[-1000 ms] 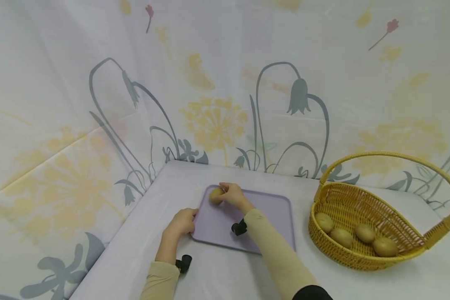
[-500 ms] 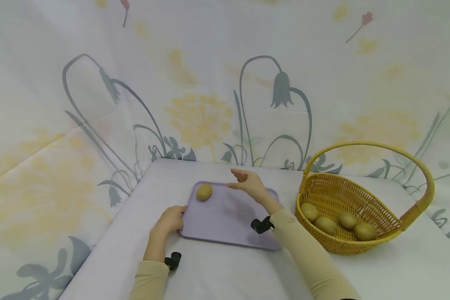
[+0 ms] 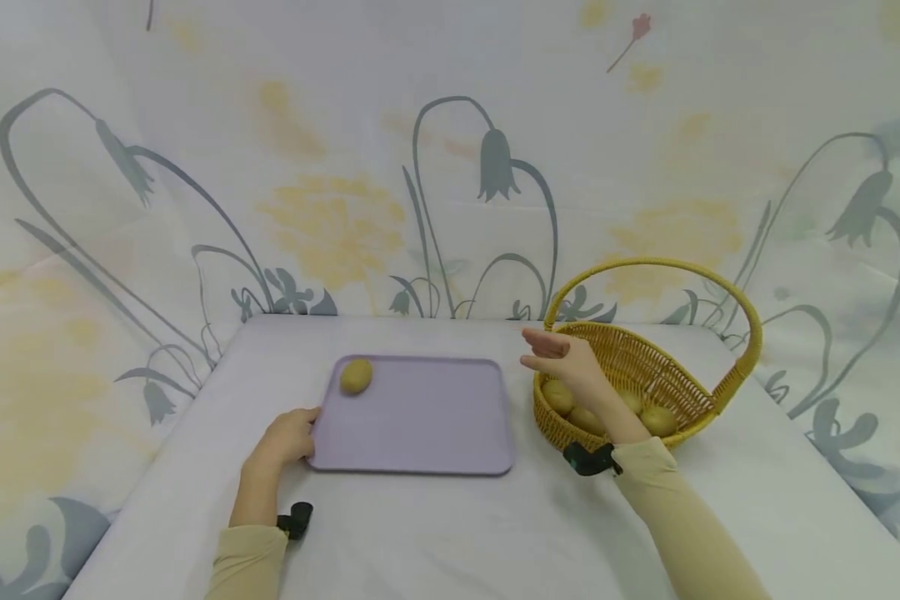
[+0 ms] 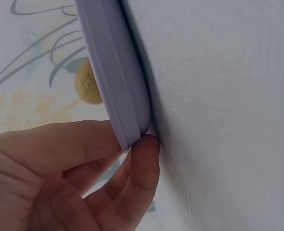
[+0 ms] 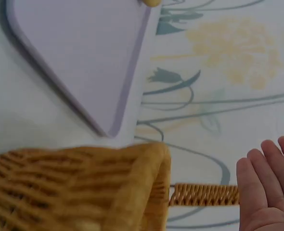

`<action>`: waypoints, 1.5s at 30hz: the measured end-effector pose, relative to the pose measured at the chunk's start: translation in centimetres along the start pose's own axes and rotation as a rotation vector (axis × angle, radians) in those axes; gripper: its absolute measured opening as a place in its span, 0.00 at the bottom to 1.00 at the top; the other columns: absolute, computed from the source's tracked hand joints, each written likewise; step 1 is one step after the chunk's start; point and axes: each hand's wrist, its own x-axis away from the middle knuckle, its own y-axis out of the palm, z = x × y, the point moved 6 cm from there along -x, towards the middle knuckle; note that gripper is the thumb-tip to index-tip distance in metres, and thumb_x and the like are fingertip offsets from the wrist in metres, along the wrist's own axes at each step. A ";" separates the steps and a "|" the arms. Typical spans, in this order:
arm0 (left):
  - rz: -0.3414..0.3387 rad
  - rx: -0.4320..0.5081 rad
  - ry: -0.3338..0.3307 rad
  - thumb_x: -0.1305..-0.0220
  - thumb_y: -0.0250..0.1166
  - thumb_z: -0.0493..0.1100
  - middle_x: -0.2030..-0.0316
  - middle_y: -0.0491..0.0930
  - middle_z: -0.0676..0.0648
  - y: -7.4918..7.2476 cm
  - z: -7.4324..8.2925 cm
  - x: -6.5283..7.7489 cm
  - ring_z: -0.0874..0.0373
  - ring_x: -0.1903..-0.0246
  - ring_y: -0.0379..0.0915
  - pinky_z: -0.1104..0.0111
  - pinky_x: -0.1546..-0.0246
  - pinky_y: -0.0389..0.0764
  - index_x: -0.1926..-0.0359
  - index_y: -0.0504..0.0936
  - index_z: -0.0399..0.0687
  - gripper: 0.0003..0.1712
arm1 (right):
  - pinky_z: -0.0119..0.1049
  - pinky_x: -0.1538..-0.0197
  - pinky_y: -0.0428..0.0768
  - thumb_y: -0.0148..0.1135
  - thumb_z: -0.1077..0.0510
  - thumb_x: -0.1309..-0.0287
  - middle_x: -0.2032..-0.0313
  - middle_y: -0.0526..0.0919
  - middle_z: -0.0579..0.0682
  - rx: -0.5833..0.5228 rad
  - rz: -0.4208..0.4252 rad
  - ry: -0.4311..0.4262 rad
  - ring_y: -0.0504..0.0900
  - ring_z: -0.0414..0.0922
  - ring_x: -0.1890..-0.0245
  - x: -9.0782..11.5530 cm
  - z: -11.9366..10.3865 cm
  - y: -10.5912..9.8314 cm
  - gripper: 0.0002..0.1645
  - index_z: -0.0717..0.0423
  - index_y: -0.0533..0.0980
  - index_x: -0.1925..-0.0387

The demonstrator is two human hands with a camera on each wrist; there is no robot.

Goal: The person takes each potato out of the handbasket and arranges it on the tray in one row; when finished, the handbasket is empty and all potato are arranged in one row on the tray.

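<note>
My left hand point(image 3: 283, 437) pinches the left edge of a lilac tray point(image 3: 423, 417); in the left wrist view, thumb and fingers point(image 4: 144, 168) grip its rim at a corner. A yellow-brown oval, potato-like piece point(image 3: 356, 377) lies in the tray's far left corner. To the right, my right hand point(image 3: 576, 367) hovers over the near left side of a wicker basket point(image 3: 615, 342), holding nothing. Its fingers are extended in the right wrist view, and the thumb stands apart in the head view. Several similar pieces point(image 3: 658, 421) sit inside the basket, partly hidden behind the hand.
The basket's tall arched handle point(image 3: 656, 262) rises above it. Both stand on a table covered in white cloth point(image 3: 435, 533). A flower-printed curtain point(image 3: 330, 242) hangs behind and at the sides.
My right hand has let go of the oval piece in the tray's corner and moved right to the basket. The left hand keeps hold of the tray. The head view has turned rightward.
</note>
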 end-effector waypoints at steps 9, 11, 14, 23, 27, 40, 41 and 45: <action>0.012 -0.012 0.013 0.68 0.57 0.25 0.53 0.74 0.28 -0.6 -0.3 0.4 0.46 0.67 0.70 0.67 0.77 0.70 0.42 0.66 0.23 0.42 | 0.39 0.37 0.63 0.62 0.53 0.44 0.37 0.65 0.60 0.006 0.096 0.014 0.63 0.52 0.36 2.0 1.5 -4.6 0.37 0.63 0.62 0.36; 0.011 -0.006 0.010 0.68 0.57 0.25 0.54 0.75 0.28 -0.5 -0.1 0.4 0.47 0.69 0.70 0.67 0.78 0.70 0.42 0.65 0.23 0.42 | 0.36 0.38 0.64 0.61 0.54 0.44 0.36 0.64 0.61 -0.005 0.127 0.023 0.62 0.52 0.36 2.1 1.9 -5.6 0.38 0.64 0.61 0.36; 0.003 0.006 0.001 0.67 0.57 0.25 0.53 0.74 0.28 -0.3 0.2 0.4 0.47 0.69 0.70 0.67 0.78 0.70 0.41 0.65 0.24 0.42 | 0.33 0.38 0.64 0.60 0.53 0.43 0.36 0.63 0.61 -0.016 0.170 0.038 0.62 0.52 0.36 2.3 2.5 -7.2 0.38 0.64 0.60 0.35; 0.002 0.004 -0.001 0.66 0.58 0.24 0.51 0.73 0.27 0.1 0.2 0.3 0.48 0.69 0.70 0.68 0.78 0.70 0.41 0.65 0.24 0.42 | 0.37 0.35 0.60 0.58 0.48 0.42 0.34 0.59 0.60 -0.030 0.222 0.085 0.65 0.41 0.38 2.5 3.6 -10.3 0.41 0.63 0.56 0.33; 0.018 -0.009 0.005 0.68 0.58 0.25 0.52 0.73 0.28 0.5 -0.8 -0.5 0.47 0.67 0.70 0.67 0.77 0.70 0.41 0.66 0.25 0.42 | 0.26 0.42 0.67 0.59 0.52 0.43 0.35 0.63 0.55 -0.136 0.255 0.058 0.73 0.27 0.49 2.4 3.2 -11.5 0.41 0.64 0.56 0.33; 0.027 0.031 0.001 0.67 0.56 0.24 0.53 0.74 0.28 0.2 0.0 0.2 0.52 0.76 0.68 0.68 0.81 0.70 0.41 0.65 0.24 0.41 | 0.27 0.41 0.66 0.59 0.53 0.42 0.34 0.56 0.59 -0.134 0.277 0.147 0.72 0.25 0.51 1.5 5.5 -12.7 0.41 0.65 0.55 0.33; 0.028 0.031 0.000 0.67 0.56 0.24 0.54 0.74 0.28 0.2 0.0 0.2 0.52 0.77 0.67 0.68 0.81 0.70 0.41 0.65 0.24 0.41 | 0.28 0.40 0.65 0.59 0.53 0.42 0.34 0.56 0.60 -0.127 0.275 0.153 0.72 0.23 0.54 1.4 5.8 -12.7 0.41 0.65 0.55 0.33; 0.030 0.025 -0.004 0.67 0.57 0.24 0.54 0.75 0.28 0.1 -0.1 0.3 0.53 0.78 0.67 0.68 0.81 0.70 0.41 0.65 0.24 0.41 | 0.36 0.36 0.62 0.57 0.51 0.41 0.34 0.56 0.62 -0.050 0.237 0.183 0.71 0.21 0.57 1.2 6.5 -12.4 0.40 0.65 0.56 0.33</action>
